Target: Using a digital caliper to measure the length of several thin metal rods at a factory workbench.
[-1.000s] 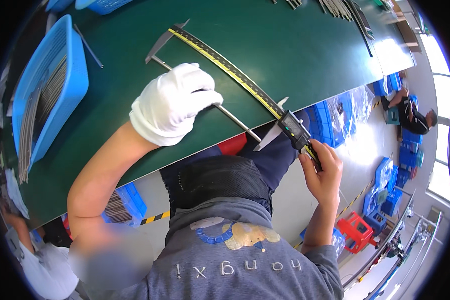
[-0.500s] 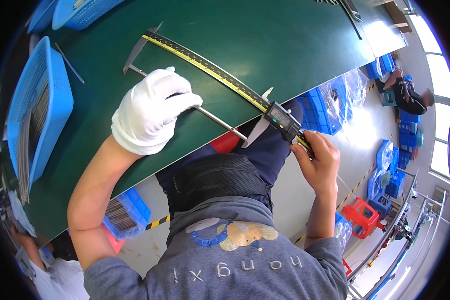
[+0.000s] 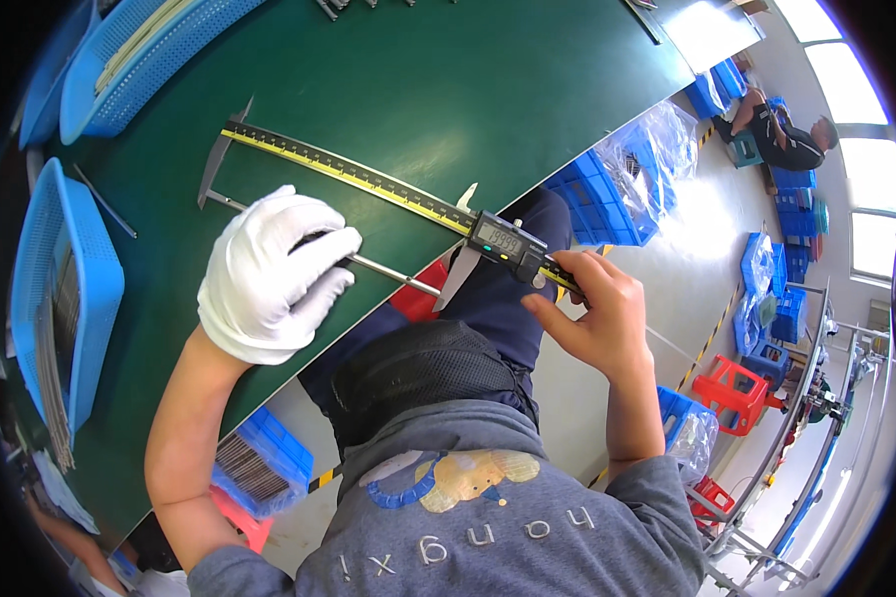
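Note:
A long digital caliper point(image 3: 388, 189) with a yellow scale lies across the green table point(image 3: 448, 90), its display slider point(image 3: 503, 242) near the table's edge. A thin metal rod point(image 3: 388, 272) sits between the caliper's two jaws. My left hand point(image 3: 269, 274), in a white glove, presses on the rod near its left part. My bare right hand point(image 3: 587, 318) grips the right end of the caliper beam beside the slider, thumb toward the slider.
A blue basket point(image 3: 70, 298) of thin rods stands at the left, another blue basket point(image 3: 139, 60) at the back left. Blue crates point(image 3: 607, 189) with plastic bags sit on the floor below the table edge. A seated person point(image 3: 782, 134) is at the far right.
The caliper and both hands sit lower and further right in the picture than before. My right hand has slid closer to the display slider; my gloved left hand stays on the rod.

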Available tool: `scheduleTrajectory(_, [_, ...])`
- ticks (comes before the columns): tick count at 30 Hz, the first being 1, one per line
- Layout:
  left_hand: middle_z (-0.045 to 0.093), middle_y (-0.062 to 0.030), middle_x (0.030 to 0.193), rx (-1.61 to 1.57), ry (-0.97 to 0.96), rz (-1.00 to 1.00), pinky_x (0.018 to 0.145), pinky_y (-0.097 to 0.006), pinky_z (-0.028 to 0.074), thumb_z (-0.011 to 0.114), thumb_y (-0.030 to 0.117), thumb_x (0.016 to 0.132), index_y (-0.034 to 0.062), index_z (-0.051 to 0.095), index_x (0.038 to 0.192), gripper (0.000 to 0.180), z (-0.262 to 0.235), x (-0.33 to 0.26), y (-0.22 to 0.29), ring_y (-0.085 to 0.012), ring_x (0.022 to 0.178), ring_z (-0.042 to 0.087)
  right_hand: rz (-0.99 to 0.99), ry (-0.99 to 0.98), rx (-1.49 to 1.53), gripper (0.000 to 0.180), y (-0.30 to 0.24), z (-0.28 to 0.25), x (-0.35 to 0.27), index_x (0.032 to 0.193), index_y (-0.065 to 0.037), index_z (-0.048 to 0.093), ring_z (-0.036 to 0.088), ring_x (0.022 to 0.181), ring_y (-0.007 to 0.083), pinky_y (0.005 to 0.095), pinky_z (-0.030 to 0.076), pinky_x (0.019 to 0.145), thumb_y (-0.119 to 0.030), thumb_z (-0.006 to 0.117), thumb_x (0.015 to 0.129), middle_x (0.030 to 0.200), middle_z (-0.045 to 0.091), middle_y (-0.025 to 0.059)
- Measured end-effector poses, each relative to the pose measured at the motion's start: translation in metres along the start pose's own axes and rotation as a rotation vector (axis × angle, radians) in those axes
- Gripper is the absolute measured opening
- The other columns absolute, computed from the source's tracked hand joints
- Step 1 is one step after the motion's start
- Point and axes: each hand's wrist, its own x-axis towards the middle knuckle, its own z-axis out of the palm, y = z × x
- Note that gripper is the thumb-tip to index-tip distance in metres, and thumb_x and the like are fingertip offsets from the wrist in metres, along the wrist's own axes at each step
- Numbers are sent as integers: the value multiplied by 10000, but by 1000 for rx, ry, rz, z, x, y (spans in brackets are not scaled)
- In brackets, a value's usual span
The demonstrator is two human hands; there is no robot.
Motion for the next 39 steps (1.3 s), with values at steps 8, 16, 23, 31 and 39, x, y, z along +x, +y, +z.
scheduleTrajectory(8, [573, -83, 973, 192, -76, 109, 909, -510, 452, 664, 147, 701, 105, 577, 808, 144, 45, -11, 32, -278, 1026, 545, 20, -1, -53, 294, 5, 5, -3, 856, -73, 625, 581, 533, 235, 335, 433, 472, -291, 763, 715, 665, 572, 70])
scheduleTrajectory(16, [505, -26, 744, 215, 29, 152, 423, -302, 453, 598, 180, 732, 136, 565, 806, 93, 16, 9, 23, -162, 603, 582, 6, 17, -6, 270, 5, 3, 1, 844, -6, 615, 548, 505, 219, 303, 430, 488, -183, 767, 708, 652, 568, 110])
scheduleTrajectory(23, [594, -75, 818, 649, 533, 106, 521, -391, 479, 599, 52, 775, 105, 578, 896, 133, -74, 115, -103, -293, 680, 618, -3, 17, 11, 303, 7, 8, 2, 844, -30, 621, 548, 517, 245, 336, 427, 486, -258, 773, 716, 664, 576, 106])
scheduleTrajectory(31, [652, -173, 1061, 434, 33, -769, 838, -446, 495, 459, 302, 854, 73, 684, 1013, 358, -68, 128, -186, -357, 959, 626, -83, 39, -34, 284, 20, 12, -5, 815, 7, 604, 497, 504, 251, 347, 383, 481, -212, 762, 726, 619, 535, 116])
scheduleTrajectory(39, [635, -178, 1122, 594, -223, -885, 842, -447, 487, 438, 320, 881, 84, 648, 1102, 386, -141, 58, -119, -349, 997, 619, -88, 14, 42, 273, 10, 5, 3, 914, 44, 595, 547, 593, 273, 350, 430, 561, -177, 701, 794, 707, 583, 162])
